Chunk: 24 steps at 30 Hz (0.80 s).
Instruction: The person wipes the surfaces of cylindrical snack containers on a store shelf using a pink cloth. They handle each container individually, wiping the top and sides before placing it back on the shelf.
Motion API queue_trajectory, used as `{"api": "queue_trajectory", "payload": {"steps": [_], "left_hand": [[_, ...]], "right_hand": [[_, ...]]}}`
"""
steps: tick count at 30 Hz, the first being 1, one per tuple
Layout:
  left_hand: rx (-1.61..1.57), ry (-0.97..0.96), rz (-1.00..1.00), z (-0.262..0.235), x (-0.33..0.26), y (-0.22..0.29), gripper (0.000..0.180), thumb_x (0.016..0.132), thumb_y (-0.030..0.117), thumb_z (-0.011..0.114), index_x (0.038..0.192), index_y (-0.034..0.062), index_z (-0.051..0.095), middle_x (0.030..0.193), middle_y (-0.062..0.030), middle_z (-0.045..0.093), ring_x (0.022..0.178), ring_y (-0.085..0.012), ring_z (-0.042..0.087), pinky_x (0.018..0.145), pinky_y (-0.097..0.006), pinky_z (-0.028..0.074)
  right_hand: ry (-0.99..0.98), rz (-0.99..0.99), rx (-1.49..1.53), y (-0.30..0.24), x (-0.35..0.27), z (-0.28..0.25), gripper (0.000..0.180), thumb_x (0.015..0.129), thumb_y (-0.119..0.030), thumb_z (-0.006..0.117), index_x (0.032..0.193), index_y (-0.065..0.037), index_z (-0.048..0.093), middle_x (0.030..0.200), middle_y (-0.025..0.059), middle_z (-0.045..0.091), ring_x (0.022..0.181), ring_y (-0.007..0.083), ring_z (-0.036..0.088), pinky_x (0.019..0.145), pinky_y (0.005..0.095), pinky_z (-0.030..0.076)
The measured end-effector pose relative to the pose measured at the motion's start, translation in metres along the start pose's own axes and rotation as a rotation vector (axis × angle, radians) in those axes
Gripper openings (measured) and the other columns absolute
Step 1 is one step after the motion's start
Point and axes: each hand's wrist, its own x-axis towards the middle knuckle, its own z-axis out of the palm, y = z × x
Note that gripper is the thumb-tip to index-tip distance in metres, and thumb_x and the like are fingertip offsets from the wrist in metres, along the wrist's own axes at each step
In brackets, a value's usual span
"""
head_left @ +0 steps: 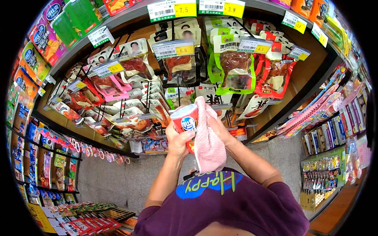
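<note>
In front of my chest, a short red snack canister (186, 118) with a pale round lid is gripped in my left hand (177, 139), tilted slightly, its thumb across the front. My right hand (220, 129) is closed on a pink textured cloth (209, 151), which lies against the canister's right side and hangs down below it. The cloth hides most of the right fingers and part of the canister. Just beyond both hands hang vacuum-packed meat snacks, among them a green-edged pack (235, 65) and a red-edged pack (275, 74).
Above the hanging packs runs a shelf edge (134, 19) with price tags; green and purple canisters (80, 17) stand at its upper left. Racks of packaged goods (47, 161) line the left. More small goods (321, 173) hang at the right. Grey floor (106, 177) shows between.
</note>
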Motion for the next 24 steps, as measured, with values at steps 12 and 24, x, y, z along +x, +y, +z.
{"api": "queue_trajectory", "payload": {"steps": [12, 24], "left_hand": [[0.665, 0.130, 0.575, 0.017, 0.004, -0.003, 0.074, 0.064, 0.012, 0.079, 0.123, -0.0071, 0.039, 0.110, -0.0149, 0.057, 0.099, -0.0211, 0.059, 0.088, -0.033, 0.047], [0.946, 0.041, 0.922, 0.042, 0.026, 0.080, 0.074, 0.059, 0.010, 0.081, 0.119, -0.0061, 0.041, 0.106, -0.0123, 0.057, 0.091, -0.0201, 0.060, 0.081, -0.032, 0.050]], "right_hand": [[0.161, 0.363, 0.454, -0.003, -0.028, 0.030, 0.054, 0.100, -0.047, 0.032, 0.138, -0.008, 0.035, 0.132, 0.0093, 0.049, 0.120, 0.0219, 0.050, 0.104, 0.0352, 0.039], [-0.068, 0.150, -0.105, -0.027, -0.049, 0.026, 0.055, 0.096, -0.018, 0.048, 0.143, -0.002, 0.026, 0.133, 0.0084, 0.044, 0.122, 0.0173, 0.044, 0.104, 0.0332, 0.035]]}}
